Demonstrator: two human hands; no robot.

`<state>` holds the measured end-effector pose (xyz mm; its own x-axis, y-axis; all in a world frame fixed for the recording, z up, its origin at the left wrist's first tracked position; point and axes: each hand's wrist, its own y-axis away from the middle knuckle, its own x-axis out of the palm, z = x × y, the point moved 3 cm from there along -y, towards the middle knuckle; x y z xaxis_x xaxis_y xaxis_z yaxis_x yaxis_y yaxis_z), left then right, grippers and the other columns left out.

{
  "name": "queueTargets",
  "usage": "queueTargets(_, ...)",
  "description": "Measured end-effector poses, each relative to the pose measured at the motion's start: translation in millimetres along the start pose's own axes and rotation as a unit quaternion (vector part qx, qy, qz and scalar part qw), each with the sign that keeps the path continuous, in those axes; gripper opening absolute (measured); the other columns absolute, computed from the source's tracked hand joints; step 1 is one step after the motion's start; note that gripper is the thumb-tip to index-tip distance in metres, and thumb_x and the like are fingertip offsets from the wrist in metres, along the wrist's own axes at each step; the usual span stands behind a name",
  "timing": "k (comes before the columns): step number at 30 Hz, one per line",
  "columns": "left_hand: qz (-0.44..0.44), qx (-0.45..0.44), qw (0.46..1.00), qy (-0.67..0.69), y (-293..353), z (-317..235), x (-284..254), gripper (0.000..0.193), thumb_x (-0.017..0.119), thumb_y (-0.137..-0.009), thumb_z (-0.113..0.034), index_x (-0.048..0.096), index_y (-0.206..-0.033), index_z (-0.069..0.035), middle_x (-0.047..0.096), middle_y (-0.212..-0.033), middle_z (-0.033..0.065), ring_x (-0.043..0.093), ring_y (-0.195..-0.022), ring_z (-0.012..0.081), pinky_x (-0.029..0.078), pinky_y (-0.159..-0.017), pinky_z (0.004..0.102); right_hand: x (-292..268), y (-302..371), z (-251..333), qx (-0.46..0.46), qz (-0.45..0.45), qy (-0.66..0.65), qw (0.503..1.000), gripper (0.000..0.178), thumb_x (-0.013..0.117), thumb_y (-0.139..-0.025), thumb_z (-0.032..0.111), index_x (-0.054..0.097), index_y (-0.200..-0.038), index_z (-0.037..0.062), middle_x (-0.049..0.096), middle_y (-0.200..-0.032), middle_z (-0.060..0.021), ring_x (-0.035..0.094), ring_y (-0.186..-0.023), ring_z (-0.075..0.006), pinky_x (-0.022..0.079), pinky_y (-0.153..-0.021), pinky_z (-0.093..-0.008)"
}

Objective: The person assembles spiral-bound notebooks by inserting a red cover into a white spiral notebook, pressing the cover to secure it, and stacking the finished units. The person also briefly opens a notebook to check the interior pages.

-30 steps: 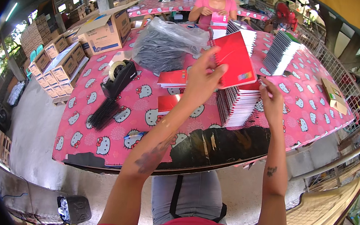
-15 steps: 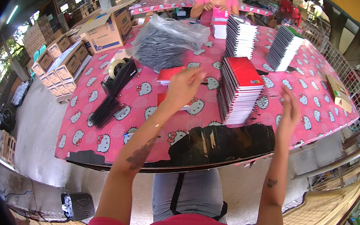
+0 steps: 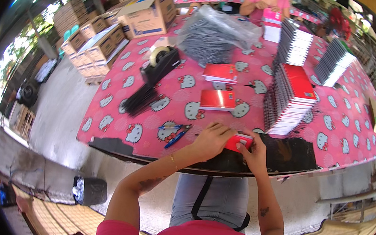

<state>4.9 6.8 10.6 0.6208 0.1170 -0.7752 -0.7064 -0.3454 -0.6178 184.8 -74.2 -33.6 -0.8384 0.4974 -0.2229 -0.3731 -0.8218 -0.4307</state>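
Observation:
A small red notebook is between my hands, low over the near edge of the table. My left hand is closed on its left end with the fingers curled over. My right hand grips the right end, thumb on the cover. Just beyond lie two low piles of red notebooks, a nearer pile and a farther pile. To the right stands a tall stack of red wire-bound notebooks. Left of my left hand lies a blue-handled tool, perhaps pliers.
Black binding coils lie beside a black tape dispenser. Behind them is a clear plastic bag of dark coils. More notebook stacks stand at the far right. Across the table a person holds a pink notebook. Cardboard boxes stand left.
My hands were raised and apart, beside the tall stack. Now they are together at the near table edge, closed on a red notebook. The whole view has shifted left.

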Motion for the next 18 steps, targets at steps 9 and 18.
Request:
queueTargets(9, -0.026, -0.309, 0.918, -0.249, 125.0, 185.7, -61.0, 0.018, 0.06, -0.088, -0.009, 0.067, -0.104, -0.004, 0.062, -0.095, 0.0145, 0.062, -0.09, 0.0335, 0.053, -0.078, 0.0452, 11.4, 5.2, -15.3, 0.11, 0.115, -0.147, 0.976, 0.028, 0.072, -0.086, -0.003, 0.063, -0.112, 0.0011, 0.064, -0.101, -0.0043, 0.059, -0.082, -0.0071, 0.047, -0.069, -0.0214)
queueTargets(18, -0.106, -0.254, 0.931, -0.238, 87.2, 120.7, -78.1, 0.019, 0.064, -0.087, -0.008, 0.067, -0.106, -0.009, 0.06, -0.085, 0.0114, 0.064, -0.084, 0.0317, 0.052, -0.065, 0.0431, 23.7, -6.4, -15.8, 0.087, 0.206, -0.169, 0.96, 0.026, 0.063, -0.093, 0.002, 0.066, -0.118, -0.0005, 0.067, -0.108, -0.006, 0.061, -0.1, -0.0125, 0.047, -0.09, -0.0259)
